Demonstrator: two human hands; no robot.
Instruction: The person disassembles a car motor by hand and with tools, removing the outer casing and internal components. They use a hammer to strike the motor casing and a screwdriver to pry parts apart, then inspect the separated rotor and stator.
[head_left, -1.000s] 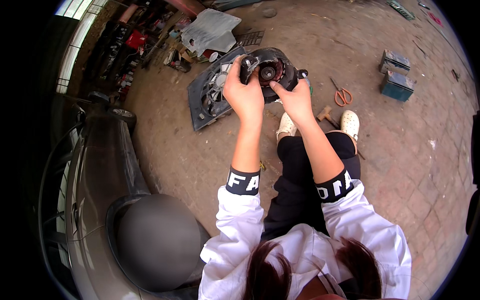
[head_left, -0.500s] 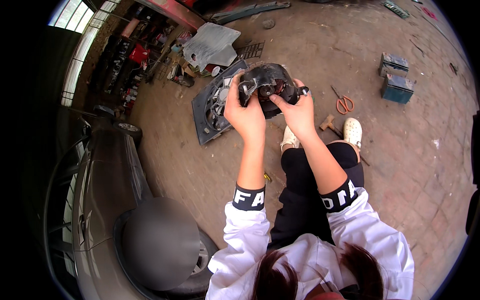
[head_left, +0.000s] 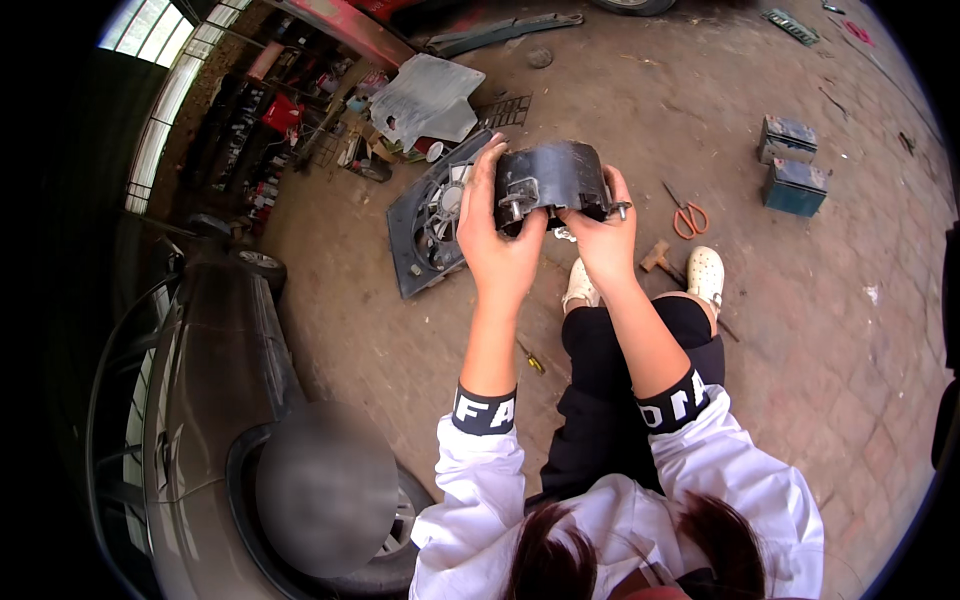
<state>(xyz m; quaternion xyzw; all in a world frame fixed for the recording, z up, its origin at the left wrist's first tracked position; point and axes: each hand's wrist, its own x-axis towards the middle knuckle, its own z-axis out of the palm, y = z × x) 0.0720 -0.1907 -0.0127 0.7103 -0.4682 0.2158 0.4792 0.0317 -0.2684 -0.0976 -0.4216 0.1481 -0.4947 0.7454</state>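
Between my two hands, above the floor, is a black round car part (head_left: 570, 175) with a smooth curved wall and metal bolts sticking out at both sides. My left hand (head_left: 492, 240) grips its left side, fingers up along the wall and thumb at the lower edge. On the other side my right hand (head_left: 606, 245) holds it, fingers behind and thumb tucked under the near edge. The underside is hidden from me. Just left of the part, on the floor, lies a black radiator fan shroud (head_left: 408, 255) with a pale fan in it.
Orange-handled scissors or pliers (head_left: 690, 220) and a hammer (head_left: 657, 257) lie near my right foot. A yellow screwdriver (head_left: 534, 361) is left of my legs. Two batteries (head_left: 795, 188) stand at right. A car (head_left: 215, 400) fills the left; a grey sheet (head_left: 430, 100) lies beyond the shroud.
The part has tipped in my hands: its open face with the round centre showed before, and now its curved outer wall does. Both hands still hold it.
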